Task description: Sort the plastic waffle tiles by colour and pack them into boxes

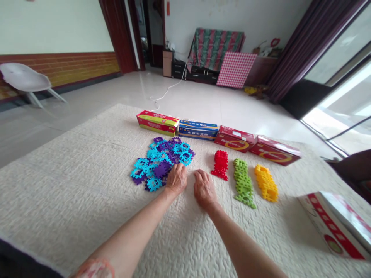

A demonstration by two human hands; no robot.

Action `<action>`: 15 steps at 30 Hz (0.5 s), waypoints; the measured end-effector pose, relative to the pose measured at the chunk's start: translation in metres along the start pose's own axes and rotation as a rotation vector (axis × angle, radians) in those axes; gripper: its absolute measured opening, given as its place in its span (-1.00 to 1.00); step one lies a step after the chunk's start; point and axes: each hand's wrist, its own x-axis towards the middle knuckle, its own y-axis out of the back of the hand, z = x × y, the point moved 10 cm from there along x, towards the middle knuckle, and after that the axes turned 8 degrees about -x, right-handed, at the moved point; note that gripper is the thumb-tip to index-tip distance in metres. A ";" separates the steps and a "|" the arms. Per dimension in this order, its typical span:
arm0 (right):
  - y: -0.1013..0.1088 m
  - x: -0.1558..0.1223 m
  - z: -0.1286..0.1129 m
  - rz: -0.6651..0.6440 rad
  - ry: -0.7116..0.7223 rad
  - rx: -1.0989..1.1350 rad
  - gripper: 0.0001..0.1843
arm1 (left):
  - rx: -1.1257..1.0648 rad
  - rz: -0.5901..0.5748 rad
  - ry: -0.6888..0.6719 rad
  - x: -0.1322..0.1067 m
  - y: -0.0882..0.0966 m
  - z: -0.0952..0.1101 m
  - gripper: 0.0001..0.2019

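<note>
Blue-purple tile pile (160, 162) — against the left hand (176, 178), right hand (204, 188) just beside.

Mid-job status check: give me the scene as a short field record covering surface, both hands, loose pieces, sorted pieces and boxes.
surface: quilted mat on a tiled floor
left hand: palm down, touching the near edge of the blue and purple pile; grip hidden
right hand: palm down on the mat between the pile and the red row, nothing seen in it
sorted pieces: red row, green row, yellow row, side by side, apart
boxes: four boxes lined up behind the pieces; fifth box at near right
</note>
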 end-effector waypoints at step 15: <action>0.007 0.001 0.000 0.021 -0.016 0.066 -0.59 | -0.001 0.122 -0.034 -0.004 0.003 0.001 -0.71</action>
